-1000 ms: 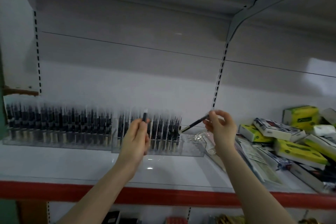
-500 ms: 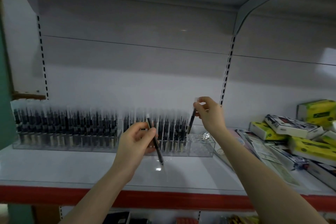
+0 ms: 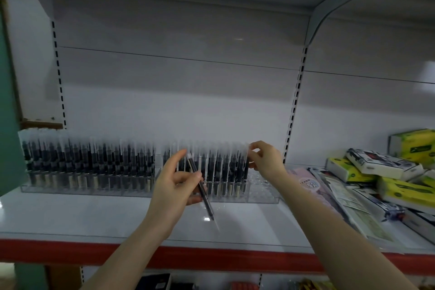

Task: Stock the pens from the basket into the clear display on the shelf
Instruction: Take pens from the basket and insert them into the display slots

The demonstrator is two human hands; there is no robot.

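While the right hand (image 3: 264,160) pinches a pen top at the clear display's (image 3: 263,192) right end, the left hand (image 3: 175,186) loosely pinches a tilted pen (image 3: 200,186) before it; either could slip, toppling neighbours.

Glossy white shelf (image 3: 94,214); clear plastic display (image 3: 263,195); glossy dark plastic pen (image 3: 200,186).
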